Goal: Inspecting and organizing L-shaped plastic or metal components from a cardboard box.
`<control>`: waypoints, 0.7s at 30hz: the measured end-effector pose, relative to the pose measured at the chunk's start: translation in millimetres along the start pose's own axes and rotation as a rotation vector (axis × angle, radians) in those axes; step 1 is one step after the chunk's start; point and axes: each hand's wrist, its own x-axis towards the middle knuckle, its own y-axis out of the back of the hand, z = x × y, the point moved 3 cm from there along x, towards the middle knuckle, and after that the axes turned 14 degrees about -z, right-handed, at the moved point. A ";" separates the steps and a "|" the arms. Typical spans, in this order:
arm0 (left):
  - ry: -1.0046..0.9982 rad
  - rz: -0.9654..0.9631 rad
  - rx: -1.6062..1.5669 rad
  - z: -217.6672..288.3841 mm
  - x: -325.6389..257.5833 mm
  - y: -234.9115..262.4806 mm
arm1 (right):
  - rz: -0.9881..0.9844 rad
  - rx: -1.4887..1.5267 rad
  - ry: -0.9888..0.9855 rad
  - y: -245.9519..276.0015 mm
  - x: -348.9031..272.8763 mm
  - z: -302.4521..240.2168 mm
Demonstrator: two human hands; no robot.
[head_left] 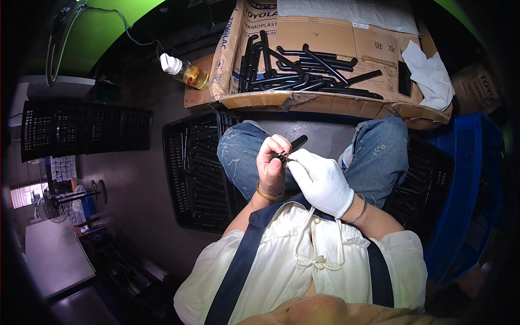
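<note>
My bare left hand (271, 162) is closed around a short black plastic rod (296, 144) held over my lap. My right hand (319, 181), in a white knit glove, pinches the near end of the same rod where the two hands meet. A gold bangle circles my left wrist. Ahead of my knees lies a flattened cardboard sheet (330, 38) with several long black plastic rods (303, 73) piled on it.
A black plastic crate (195, 173) stands on the floor at my left, a blue crate (471, 179) at my right. A small bottle of yellow liquid (187, 70) sits at the cardboard's left edge; a white cloth (430, 73) and a dark phone (404, 78) lie at its right.
</note>
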 end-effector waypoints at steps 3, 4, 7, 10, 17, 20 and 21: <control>-0.019 0.000 0.052 2.2 0.3 0.7 | -0.047 -0.088 0.003 1.2 -0.1 -0.6; -0.019 -0.002 0.080 3.6 0.6 1.3 | -0.058 -0.098 -0.003 1.3 -0.1 -0.7; -0.021 0.000 0.134 6.4 1.8 1.6 | -0.064 -0.106 -0.009 2.0 0.2 -2.3; -0.021 -0.001 0.182 7.5 2.4 3.2 | -0.052 -0.108 -0.003 1.5 0.0 -2.0; -0.030 -0.004 0.224 8.0 0.6 4.2 | -0.060 -0.129 -0.013 -0.2 -1.4 -1.3; -0.043 0.005 0.244 8.1 1.0 3.8 | -0.038 -0.111 -0.003 -1.2 -2.2 -1.2; -0.044 0.005 0.244 8.7 1.0 3.3 | -0.039 -0.111 -0.003 -1.0 -2.3 -2.3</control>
